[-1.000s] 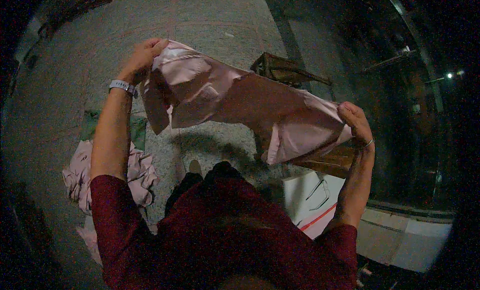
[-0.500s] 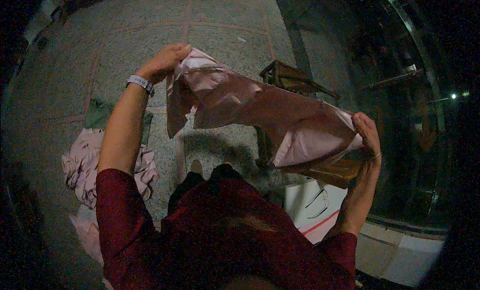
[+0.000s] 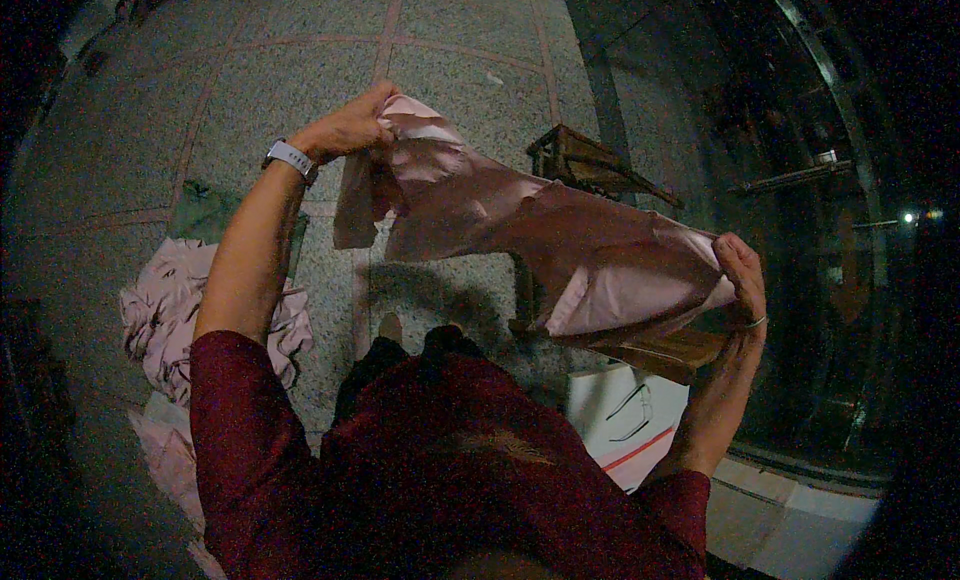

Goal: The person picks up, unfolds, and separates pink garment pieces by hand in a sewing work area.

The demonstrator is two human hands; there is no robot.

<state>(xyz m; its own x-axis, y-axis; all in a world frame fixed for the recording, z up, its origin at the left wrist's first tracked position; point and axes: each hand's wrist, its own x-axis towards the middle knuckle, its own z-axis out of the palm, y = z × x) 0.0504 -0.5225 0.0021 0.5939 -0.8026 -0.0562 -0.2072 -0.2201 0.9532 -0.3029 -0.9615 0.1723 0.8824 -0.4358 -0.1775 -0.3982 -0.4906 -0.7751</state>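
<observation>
I hold a pink satin cloth (image 3: 560, 235) stretched out in the air in front of me. My left hand (image 3: 350, 125) grips one bunched end, raised high over the stone floor. At the other end, lower and to the right, my right hand (image 3: 742, 272) pinches the cloth's edge. The cloth sags and folds between the two hands, with a flap hanging down below my left hand. A pale band sits on my left wrist and a ring on my right hand.
A pile of pink cloths (image 3: 165, 315) lies on the tiled floor at my left, with a green cloth (image 3: 205, 212) behind it. A wooden bench (image 3: 600, 170) stands ahead, partly behind the held cloth. A white bag (image 3: 620, 425) sits at lower right. My shoes (image 3: 392, 327) show below.
Both hands have shifted a little to the right and up with the cloth. The cloth is pulled longer and flatter between them than a second ago.
</observation>
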